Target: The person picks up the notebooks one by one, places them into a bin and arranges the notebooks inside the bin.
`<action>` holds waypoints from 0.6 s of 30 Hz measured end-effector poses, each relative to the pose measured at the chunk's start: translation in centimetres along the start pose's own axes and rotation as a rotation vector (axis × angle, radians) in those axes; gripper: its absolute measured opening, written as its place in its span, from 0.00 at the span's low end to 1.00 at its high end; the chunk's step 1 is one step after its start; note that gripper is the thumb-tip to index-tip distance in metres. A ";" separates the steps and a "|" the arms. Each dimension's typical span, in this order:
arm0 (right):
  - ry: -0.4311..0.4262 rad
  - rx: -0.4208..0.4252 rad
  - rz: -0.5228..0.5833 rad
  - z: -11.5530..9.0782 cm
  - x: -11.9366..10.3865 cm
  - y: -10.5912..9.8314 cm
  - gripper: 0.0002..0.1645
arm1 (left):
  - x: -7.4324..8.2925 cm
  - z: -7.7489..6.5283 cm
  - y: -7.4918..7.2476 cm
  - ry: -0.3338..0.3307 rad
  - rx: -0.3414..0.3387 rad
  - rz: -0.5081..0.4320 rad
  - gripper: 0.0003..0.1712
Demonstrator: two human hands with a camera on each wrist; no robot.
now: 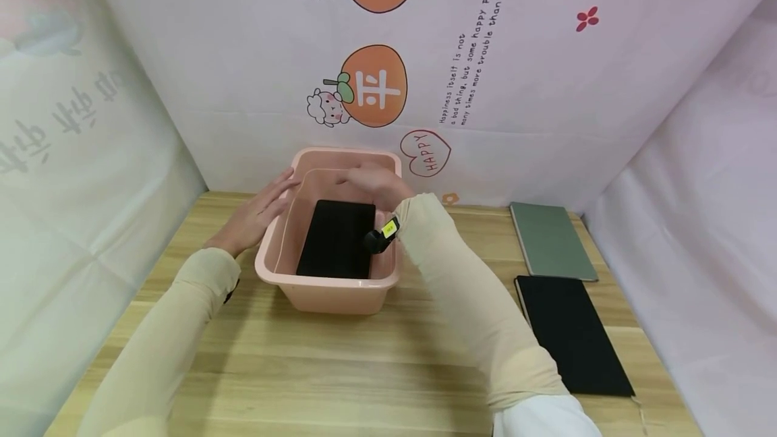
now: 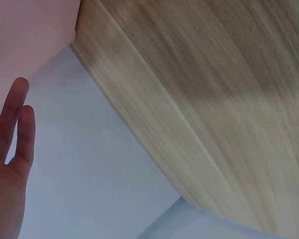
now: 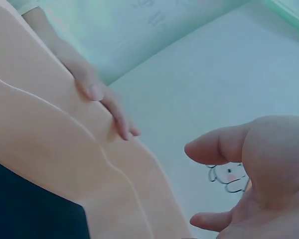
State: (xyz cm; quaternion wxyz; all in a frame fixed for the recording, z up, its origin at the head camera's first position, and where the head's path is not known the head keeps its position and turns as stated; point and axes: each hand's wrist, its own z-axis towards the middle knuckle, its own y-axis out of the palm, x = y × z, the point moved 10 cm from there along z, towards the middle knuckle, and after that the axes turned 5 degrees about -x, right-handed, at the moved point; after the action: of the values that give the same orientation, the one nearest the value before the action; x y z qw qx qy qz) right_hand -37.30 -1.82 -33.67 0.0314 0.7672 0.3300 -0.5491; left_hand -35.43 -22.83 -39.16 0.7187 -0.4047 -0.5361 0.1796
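Observation:
A pink plastic basin stands on the table, with a black notebook lying flat inside it. My left hand touches the basin's left rim, its fingers extended over the edge. In the left wrist view the fingers of this left hand stand out straight beside the pink wall. Over the far right part of the basin is my right hand, holding nothing. The right wrist view has the thumb and a finger of the right hand spread apart, with the black notebook below left.
On the right side of the wooden table lie a green notebook and, nearer, another black notebook with a ribbon. A printed white cloth hangs behind the basin, and plain cloth closes both sides.

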 end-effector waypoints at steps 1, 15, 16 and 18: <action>0.004 -0.007 0.010 -0.1 -0.1 -0.1 0.31 | 0.0 0.0 0.0 -0.001 -0.003 -0.003 0.30; -0.038 0.059 -0.222 -1.9 -0.6 -3.1 0.48 | -0.3 0.1 0.1 0.012 0.010 -0.019 0.29; -0.043 0.063 -0.249 -2.0 -0.6 -3.2 0.48 | -0.2 0.1 0.1 0.013 0.012 -0.018 0.29; -0.054 0.078 -0.292 -2.2 -0.8 -3.6 0.49 | -0.2 0.1 0.1 0.011 0.013 -0.018 0.29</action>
State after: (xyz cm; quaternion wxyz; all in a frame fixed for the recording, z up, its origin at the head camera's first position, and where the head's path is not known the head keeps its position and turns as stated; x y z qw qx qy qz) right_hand -37.58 1.53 -30.98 -0.0697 0.6965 0.4155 -0.5808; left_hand -35.60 -22.93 -39.34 0.7258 -0.3960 -0.5347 0.1745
